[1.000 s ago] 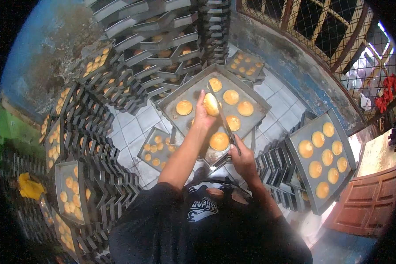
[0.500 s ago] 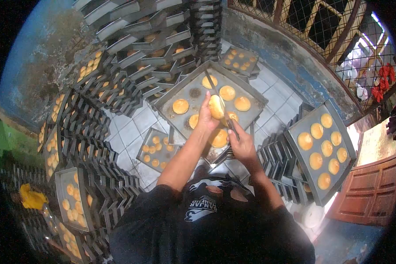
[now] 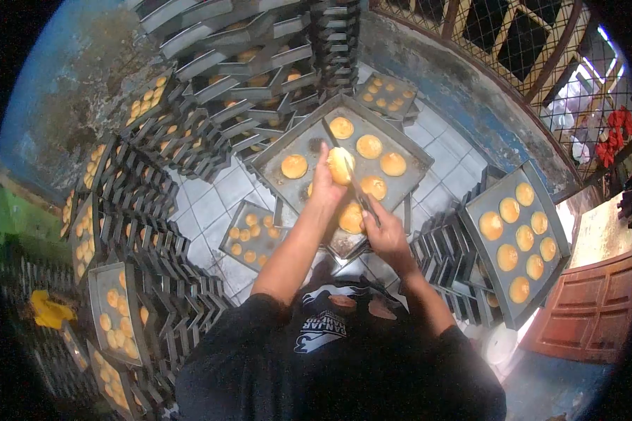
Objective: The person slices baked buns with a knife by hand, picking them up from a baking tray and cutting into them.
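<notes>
My left hand (image 3: pixel 324 184) is closed round a round golden bun (image 3: pixel 340 166), held up over a large metal tray (image 3: pixel 274 156). In my right hand (image 3: pixel 388 237) is a long knife (image 3: pixel 355 184) by its dark handle. The blade lies along the right side of the held bun and points up and away. Several golden buns, such as one at the right (image 3: pixel 392 164), sit on the tray. Part of the tray and some buns are hidden under my hands.
Tall stacks of bun trays stand at the left (image 3: pixel 168 245) and back (image 3: pixel 260 70). At the right a tray of buns (image 3: pixel 502 275) tops another stack. A smaller tray (image 3: pixel 240 238) lies on the white tiled floor (image 3: pixel 221 189). A yellow cloth (image 3: pixel 50 309) is at far left.
The knife has shifted slightly along the held bun, and my right hand has moved a little with it. The view has swayed slightly. Both hands keep their hold.
</notes>
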`<state>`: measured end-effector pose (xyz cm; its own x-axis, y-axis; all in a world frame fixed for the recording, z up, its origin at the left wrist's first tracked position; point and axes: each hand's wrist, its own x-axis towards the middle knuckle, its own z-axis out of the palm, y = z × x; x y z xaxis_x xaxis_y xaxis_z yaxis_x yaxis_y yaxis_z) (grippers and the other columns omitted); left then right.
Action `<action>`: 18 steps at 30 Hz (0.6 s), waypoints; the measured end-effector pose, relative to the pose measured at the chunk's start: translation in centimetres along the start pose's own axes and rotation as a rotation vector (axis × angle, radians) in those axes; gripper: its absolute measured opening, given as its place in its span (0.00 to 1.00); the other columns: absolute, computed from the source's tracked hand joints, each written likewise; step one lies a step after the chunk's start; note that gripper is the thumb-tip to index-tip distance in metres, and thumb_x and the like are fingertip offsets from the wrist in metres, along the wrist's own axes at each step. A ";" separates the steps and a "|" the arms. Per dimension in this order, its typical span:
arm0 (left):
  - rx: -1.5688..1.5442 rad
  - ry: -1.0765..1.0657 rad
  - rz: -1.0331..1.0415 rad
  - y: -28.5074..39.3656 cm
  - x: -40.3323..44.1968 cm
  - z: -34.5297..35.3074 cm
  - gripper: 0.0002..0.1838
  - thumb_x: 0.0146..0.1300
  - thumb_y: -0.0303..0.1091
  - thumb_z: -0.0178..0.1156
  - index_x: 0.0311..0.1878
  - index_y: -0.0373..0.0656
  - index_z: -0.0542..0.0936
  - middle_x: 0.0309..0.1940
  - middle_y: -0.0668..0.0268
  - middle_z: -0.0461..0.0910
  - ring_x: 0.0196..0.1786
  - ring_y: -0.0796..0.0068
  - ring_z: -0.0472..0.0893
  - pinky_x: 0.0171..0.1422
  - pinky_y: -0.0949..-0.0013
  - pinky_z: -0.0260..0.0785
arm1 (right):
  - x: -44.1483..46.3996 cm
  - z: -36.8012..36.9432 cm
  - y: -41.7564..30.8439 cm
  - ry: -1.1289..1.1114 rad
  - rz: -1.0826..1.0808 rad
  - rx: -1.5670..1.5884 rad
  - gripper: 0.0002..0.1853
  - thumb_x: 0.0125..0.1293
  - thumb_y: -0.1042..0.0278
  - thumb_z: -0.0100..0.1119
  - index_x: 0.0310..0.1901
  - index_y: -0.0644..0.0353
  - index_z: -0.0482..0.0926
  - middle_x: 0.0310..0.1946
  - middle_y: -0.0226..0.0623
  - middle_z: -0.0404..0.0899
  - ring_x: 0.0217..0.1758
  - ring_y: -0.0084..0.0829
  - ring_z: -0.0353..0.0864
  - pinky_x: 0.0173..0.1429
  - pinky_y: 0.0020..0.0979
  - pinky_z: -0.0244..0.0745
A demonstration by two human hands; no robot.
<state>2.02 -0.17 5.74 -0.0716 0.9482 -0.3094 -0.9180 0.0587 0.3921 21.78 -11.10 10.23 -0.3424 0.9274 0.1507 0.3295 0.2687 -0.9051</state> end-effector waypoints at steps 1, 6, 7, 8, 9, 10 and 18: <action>-0.013 0.040 0.031 1.0 0.3 -0.2 0.24 0.68 0.62 0.64 0.44 0.49 0.82 0.36 0.68 0.85 0.40 0.69 0.84 0.47 0.62 0.78 | -0.9 0.3 0.7 0.010 -0.117 -0.052 0.24 0.76 0.68 0.52 0.70 0.67 0.71 0.32 0.50 0.84 0.36 0.33 0.87 0.43 0.35 0.78; 0.015 0.126 0.053 0.4 -1.3 0.2 0.24 0.68 0.63 0.64 0.45 0.50 0.82 0.38 0.68 0.85 0.41 0.69 0.84 0.48 0.63 0.78 | -2.7 1.2 1.6 0.025 -0.032 -0.103 0.23 0.76 0.68 0.53 0.69 0.68 0.72 0.31 0.49 0.83 0.36 0.33 0.87 0.43 0.35 0.78; 0.020 0.127 0.041 -0.5 -1.4 0.1 0.24 0.68 0.63 0.64 0.45 0.50 0.82 0.38 0.68 0.85 0.41 0.69 0.84 0.48 0.63 0.78 | -1.4 0.9 0.5 0.009 0.007 -0.011 0.23 0.76 0.68 0.53 0.68 0.68 0.72 0.31 0.48 0.83 0.35 0.33 0.87 0.43 0.35 0.78; 0.006 0.088 0.006 -1.3 -1.3 -0.1 0.24 0.68 0.63 0.63 0.46 0.50 0.82 0.38 0.69 0.85 0.42 0.70 0.84 0.49 0.63 0.78 | -0.1 0.8 -0.2 -0.009 0.044 0.081 0.23 0.76 0.68 0.54 0.68 0.69 0.72 0.31 0.48 0.83 0.34 0.34 0.86 0.42 0.35 0.78; -0.009 0.048 -0.026 -1.7 -1.3 -0.3 0.24 0.69 0.63 0.62 0.47 0.50 0.82 0.39 0.69 0.85 0.43 0.70 0.84 0.50 0.64 0.78 | 0.9 1.1 -0.2 0.012 0.017 0.060 0.23 0.76 0.67 0.54 0.68 0.68 0.72 0.31 0.48 0.83 0.34 0.33 0.86 0.43 0.35 0.78; -0.008 0.047 -0.027 -1.5 -0.9 -0.4 0.24 0.69 0.63 0.62 0.47 0.50 0.82 0.39 0.69 0.85 0.43 0.70 0.84 0.50 0.64 0.78 | 0.9 1.1 0.1 0.013 0.017 0.060 0.23 0.76 0.67 0.54 0.68 0.68 0.72 0.31 0.48 0.83 0.34 0.33 0.86 0.43 0.35 0.78; -0.049 0.161 0.056 1.5 1.7 -2.6 0.28 0.71 0.65 0.58 0.54 0.50 0.81 0.47 0.65 0.85 0.51 0.64 0.82 0.67 0.50 0.72 | -1.9 0.8 0.7 -0.175 0.219 0.047 0.27 0.77 0.62 0.55 0.73 0.60 0.68 0.42 0.59 0.83 0.47 0.38 0.88 0.54 0.36 0.79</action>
<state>-0.45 0.71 3.57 -0.1807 0.8872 -0.4246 -0.9285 -0.0115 0.3711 21.90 -12.90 9.00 -0.4157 0.9019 -0.1175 0.3724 0.0509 -0.9267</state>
